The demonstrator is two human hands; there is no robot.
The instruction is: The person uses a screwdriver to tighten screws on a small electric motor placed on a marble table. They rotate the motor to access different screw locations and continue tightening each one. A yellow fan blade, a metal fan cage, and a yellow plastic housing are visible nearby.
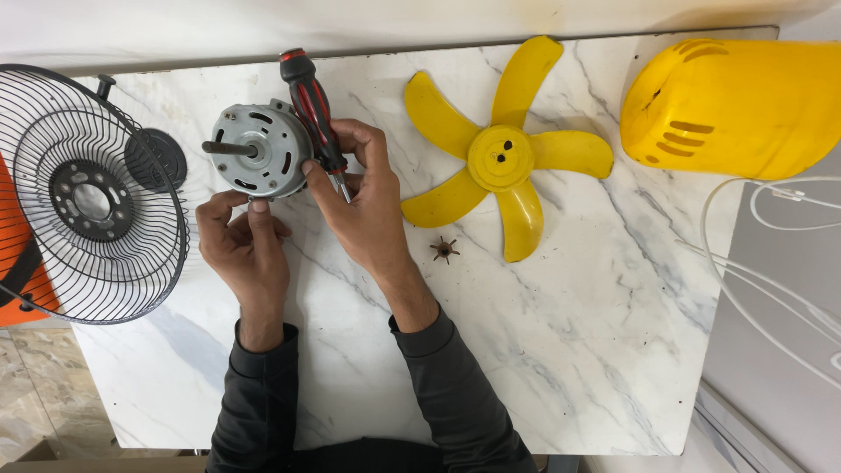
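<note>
Right hand [363, 206] grips red-black screwdriver [313, 109], fingers closed round shaft, tip at grey fan motor [260, 149]. Left hand [245, 241] fingers pinch motor lower edge. Motor rests on marble desk [569, 350], between wire guard [88, 193] and yellow blade [504, 158].

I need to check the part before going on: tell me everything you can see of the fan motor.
The motor is a round, silver-grey metal housing with dark vent slots and a dark shaft sticking out to the left. It lies on its side on the marble table, near the wire grille. The left hand steadies its lower edge; the right hand holds a red-and-black screwdriver against its right side.
</note>
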